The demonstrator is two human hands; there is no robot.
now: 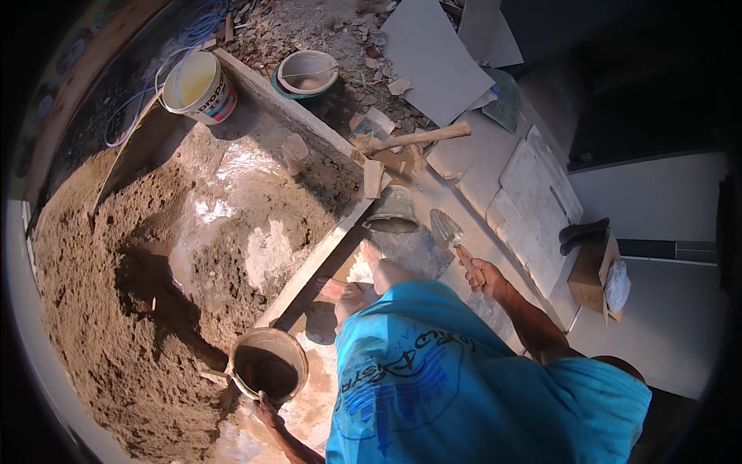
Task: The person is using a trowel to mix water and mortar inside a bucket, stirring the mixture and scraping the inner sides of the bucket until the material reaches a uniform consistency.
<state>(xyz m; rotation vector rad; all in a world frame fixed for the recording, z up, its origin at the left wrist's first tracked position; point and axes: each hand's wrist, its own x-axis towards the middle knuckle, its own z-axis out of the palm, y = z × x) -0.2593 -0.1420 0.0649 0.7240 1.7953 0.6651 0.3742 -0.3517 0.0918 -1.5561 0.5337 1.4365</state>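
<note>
My right hand grips the wooden handle of a pointed mason's trowel, its blade directed away from me above the floor. My left hand holds the rim of a round mortar bucket. The inside of that bucket is dark, and its contents cannot be made out. Beside it rises a heap of damp brown sand. In front of my bare feet lies a board-edged mixing area, with wet, shiny mix spread inside.
A white plastic bucket stands at the far corner. Behind the board sit nested buckets. A wooden-handled tool lies across the corner near a grey bucket. Rubble, flat sheets and a cardboard box are farther off.
</note>
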